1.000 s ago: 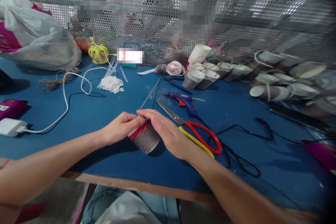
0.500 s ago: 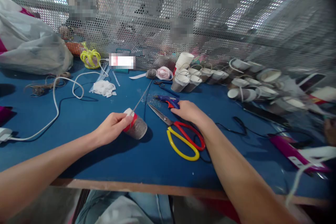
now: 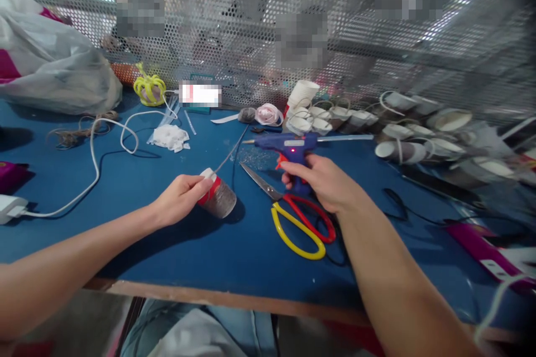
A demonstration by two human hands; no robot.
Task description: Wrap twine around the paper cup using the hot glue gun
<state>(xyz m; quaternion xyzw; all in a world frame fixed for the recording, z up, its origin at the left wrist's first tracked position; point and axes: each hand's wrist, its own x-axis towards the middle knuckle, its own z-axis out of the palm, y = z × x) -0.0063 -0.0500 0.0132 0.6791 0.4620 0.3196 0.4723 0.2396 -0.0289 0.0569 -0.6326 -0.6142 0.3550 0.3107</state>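
Note:
My left hand (image 3: pixel 183 196) is closed on a small cup (image 3: pixel 221 199), tilted on its side, with a red band and a grey cord wrapping. A grey cord (image 3: pixel 231 152) runs from the cup's rim up towards a grey ball of cord (image 3: pixel 247 115). My right hand (image 3: pixel 320 177) grips a blue hot glue gun (image 3: pixel 288 144) by its handle, a finger at the red trigger. The nozzle points left, a clear glue stick (image 3: pixel 345 138) sticks out behind, and a red light glows on the body. Below it lie scissors (image 3: pixel 299 223) with one red and one yellow handle.
Several cups with cord handles (image 3: pixel 402 150) stand and lie at the right rear. White scraps (image 3: pixel 170 138), a white cable (image 3: pixel 97 162) and a yellow woven piece (image 3: pixel 149 89) are on the left. A purple power strip (image 3: pixel 477 248) lies right. Perforated metal (image 3: pixel 243 28) closes the back.
My right hand has lifted the glue gun from the table and turned it level, nozzle to the left. My left hand still holds the cup in nearly the same place.

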